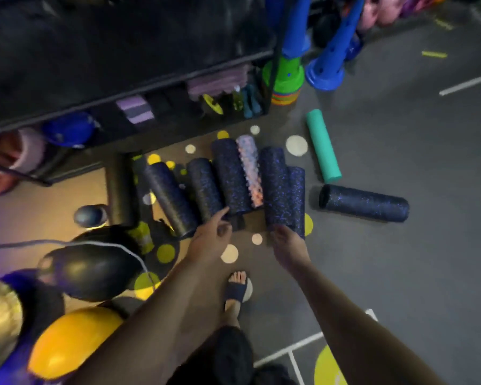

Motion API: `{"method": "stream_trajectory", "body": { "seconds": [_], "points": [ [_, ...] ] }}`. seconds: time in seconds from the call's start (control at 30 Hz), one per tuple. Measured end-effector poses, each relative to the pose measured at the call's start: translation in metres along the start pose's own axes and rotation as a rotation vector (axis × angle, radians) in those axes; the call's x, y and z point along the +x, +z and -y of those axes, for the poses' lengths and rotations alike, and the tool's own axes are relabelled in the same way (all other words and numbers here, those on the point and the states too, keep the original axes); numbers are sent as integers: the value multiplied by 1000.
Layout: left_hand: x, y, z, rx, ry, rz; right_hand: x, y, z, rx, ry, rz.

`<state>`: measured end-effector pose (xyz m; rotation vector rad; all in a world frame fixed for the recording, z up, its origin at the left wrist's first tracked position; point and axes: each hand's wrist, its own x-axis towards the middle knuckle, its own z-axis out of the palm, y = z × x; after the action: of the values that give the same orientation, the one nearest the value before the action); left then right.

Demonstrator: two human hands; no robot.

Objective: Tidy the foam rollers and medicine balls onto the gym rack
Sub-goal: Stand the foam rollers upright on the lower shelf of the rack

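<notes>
Several dark speckled foam rollers (229, 176) lie side by side on the floor in front of the black gym rack (122, 87), with a pink bumpy roller (249, 170) among them. My left hand (211, 237) reaches to the near end of one, its index finger touching it. My right hand (286, 243) touches the near end of another speckled roller (275, 187); the grip is blurred. A teal roller (322, 145) and a lone speckled roller (364, 202) lie apart to the right. A black medicine ball (92, 273) and a yellow ball (70, 340) sit at the lower left.
Blue cones (328, 51) and a green cone stack (285, 76) stand right of the rack. Purple mats and small items fill the rack's low shelf. A plain black roller (121, 187) lies by the rack's leg. My sandalled foot (236, 290) stands below the hands.
</notes>
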<state>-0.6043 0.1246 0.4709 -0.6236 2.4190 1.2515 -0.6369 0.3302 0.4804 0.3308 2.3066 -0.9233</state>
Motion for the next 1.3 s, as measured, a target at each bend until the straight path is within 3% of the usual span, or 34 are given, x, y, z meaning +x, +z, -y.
{"method": "stream_trajectory", "body": {
  "seconds": [0.23,0.4,0.5,0.67,0.93,1.07,1.3],
  "points": [
    [-40,-103,-10,-128,-86,-112,-47,11,114,-23,-194,94],
    [-67,-117,24,-315,-242,-319,-44,20,121,-126,-298,59],
    [-86,-123,30,-311,-330,-424,-34,23,119,-161,-292,98],
    [-106,-127,1,-314,-373,-528,-20,11,124,-139,-306,264],
    [-147,-101,-61,-403,-372,-812,-4,-14,148,-128,-510,582],
    [-148,-68,-78,-432,-387,-812,-1,-28,138,-120,-499,648],
    [-57,-4,-107,-389,-449,-584,63,-76,80,-21,-342,478]
  ]
}}
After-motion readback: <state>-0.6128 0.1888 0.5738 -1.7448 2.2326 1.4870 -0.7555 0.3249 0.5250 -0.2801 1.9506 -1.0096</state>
